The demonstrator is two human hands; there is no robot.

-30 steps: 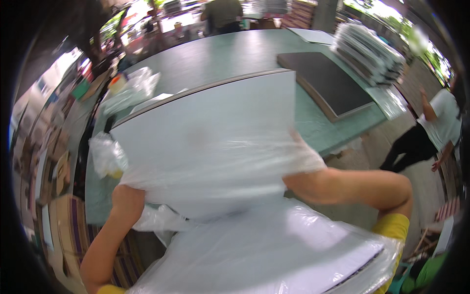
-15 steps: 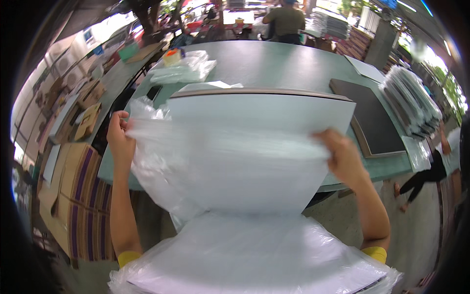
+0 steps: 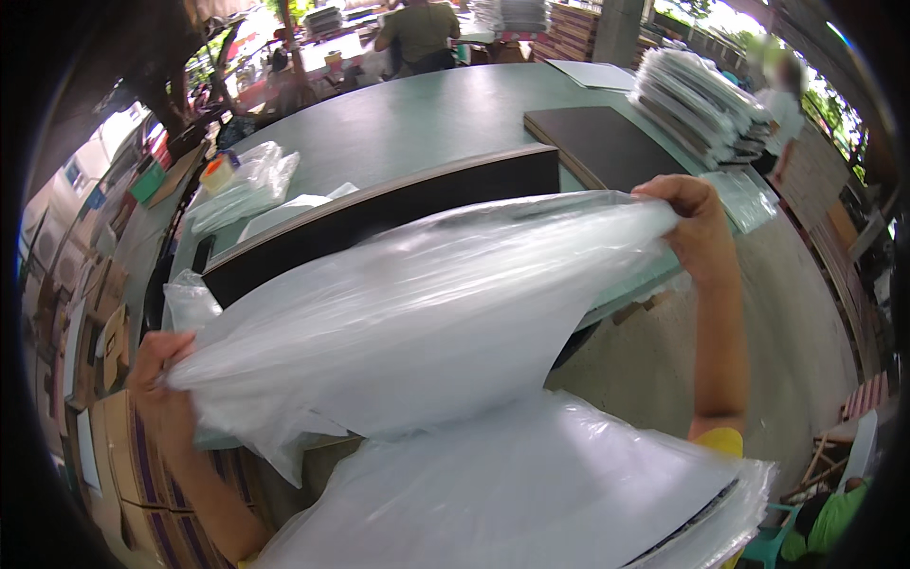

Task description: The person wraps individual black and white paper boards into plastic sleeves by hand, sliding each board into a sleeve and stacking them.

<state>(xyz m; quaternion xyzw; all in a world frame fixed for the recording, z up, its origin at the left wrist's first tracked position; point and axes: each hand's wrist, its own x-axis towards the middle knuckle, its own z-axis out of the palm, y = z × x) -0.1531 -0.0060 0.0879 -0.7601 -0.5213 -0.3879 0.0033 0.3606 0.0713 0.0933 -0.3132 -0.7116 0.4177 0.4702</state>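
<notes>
Head view, nearest things first: a pale flat panel point(image 3: 531, 484) sleeved in clear plastic filled the bottom centre. Just beyond it, I had a broad sheet of cloudy plastic film point(image 3: 417, 303) stretched between the left hand point(image 3: 163, 375) and the right hand point(image 3: 697, 223). Each grip was clamped on a bunched end of the film.

I judged that pulling unevenly could tear the film or drag it askew, since its left end sat much lower than its right. A finger slipping off would let it collapse in folds, and a hard corner beneath could snag it.

The left hand was low and far out, slightly blurred, fingers curled in, forearm slanting up and leftward. The right hand was raised higher, fingers bent over the film, forearm nearly upright.

Behind the film, a black board point(image 3: 455, 190) showed a dark strip and a pale edge; I could not tell whether the film went around it. Farther off, on the green counter point(image 3: 417, 104), a second dark board point(image 3: 616, 142) lay flat at the right, near a stack of wrapped panels point(image 3: 697, 100). A tape roll point(image 3: 217, 173) sat at the left.
</notes>
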